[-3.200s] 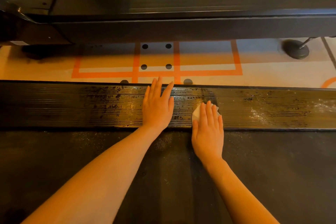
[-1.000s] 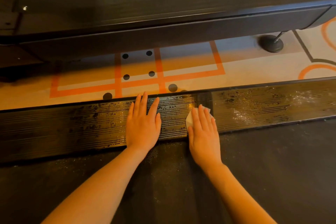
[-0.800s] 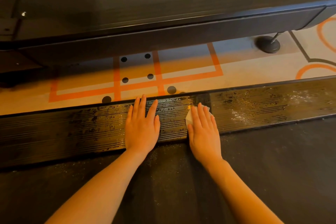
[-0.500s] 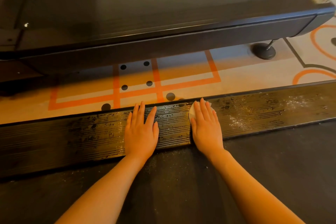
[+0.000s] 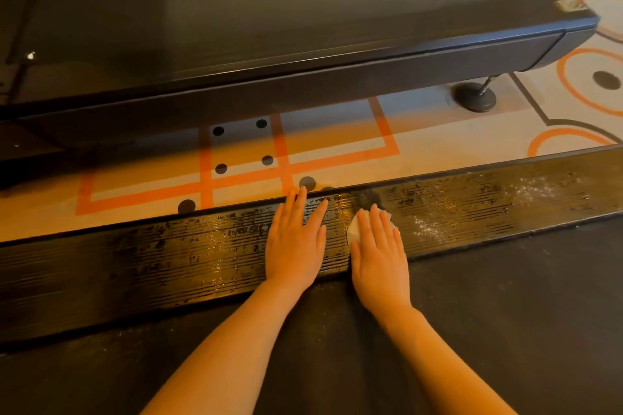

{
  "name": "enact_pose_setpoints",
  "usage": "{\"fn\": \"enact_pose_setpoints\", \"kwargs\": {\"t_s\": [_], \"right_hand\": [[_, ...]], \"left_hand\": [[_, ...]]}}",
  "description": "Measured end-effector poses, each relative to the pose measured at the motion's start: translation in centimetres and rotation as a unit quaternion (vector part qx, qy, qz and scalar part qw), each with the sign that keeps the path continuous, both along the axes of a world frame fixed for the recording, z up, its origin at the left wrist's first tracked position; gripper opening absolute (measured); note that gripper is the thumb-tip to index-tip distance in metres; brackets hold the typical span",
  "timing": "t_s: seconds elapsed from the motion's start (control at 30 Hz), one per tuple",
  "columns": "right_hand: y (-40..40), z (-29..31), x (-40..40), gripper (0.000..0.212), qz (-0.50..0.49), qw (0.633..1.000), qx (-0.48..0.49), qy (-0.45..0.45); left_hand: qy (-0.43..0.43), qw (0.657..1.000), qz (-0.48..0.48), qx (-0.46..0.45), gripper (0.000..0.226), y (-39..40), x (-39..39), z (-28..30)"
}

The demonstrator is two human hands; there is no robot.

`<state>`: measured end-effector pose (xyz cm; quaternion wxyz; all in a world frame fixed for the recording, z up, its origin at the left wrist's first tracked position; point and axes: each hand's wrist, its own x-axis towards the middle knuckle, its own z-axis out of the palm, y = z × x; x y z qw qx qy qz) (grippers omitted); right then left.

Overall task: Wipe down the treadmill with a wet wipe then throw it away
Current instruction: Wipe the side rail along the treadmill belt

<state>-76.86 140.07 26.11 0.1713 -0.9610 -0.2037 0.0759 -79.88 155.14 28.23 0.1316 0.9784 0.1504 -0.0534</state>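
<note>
Wipe (image 5: 352, 228) under right hand (image 5: 379, 251) (flat)

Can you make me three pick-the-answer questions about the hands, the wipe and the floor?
1. Where is the wet wipe?
A. Under the right hand
B. Under the left hand
C. On the carpet

2. What colour are the carpet's square lines?
A. Blue
B. Orange
C. Green

3. How does the side rail look to the left of the hands?
A. Wet and shiny
B. Wrapped in cloth
C. Covered in leaves

Answers: 1 A, white shows from beneath the right hand's fingers. 2 B, the grid lines are orange. 3 A, the ribbed rail glistens there, while white specks still lie on it to the right.
</note>
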Motion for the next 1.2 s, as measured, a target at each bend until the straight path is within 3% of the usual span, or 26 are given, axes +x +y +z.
{"fn": "enact_pose_setpoints", "kwargs": {"t_s": [0.23,0.6,0.97,1.2], "right_hand": [[0.6,0.3,5.0,0.056,-0.016,1.0,-0.001,0.024],[-1.5,0.0,0.6,0.056,-0.026,0.999,0.026,0.02],[-0.2,0.1,5.8,0.055,-0.028,0.999,0.016,0.022],[-0.8,-0.1,4.7,0.055,-0.039,0.999,0.022,0.021]], "left_hand": [[-0.011,1.0,-0.018,0.01,0.051,0.3,-0.2,-0.5],[-0.027,0.999,-0.018,0.016,0.051,0.2,-0.3,-0.7],[-0.05,0.999,-0.016,0.003,0.05,0.3,-0.4,-1.2],[-0.057,0.998,-0.019,0.028,0.05,0.5,-0.4,-1.9]]}}
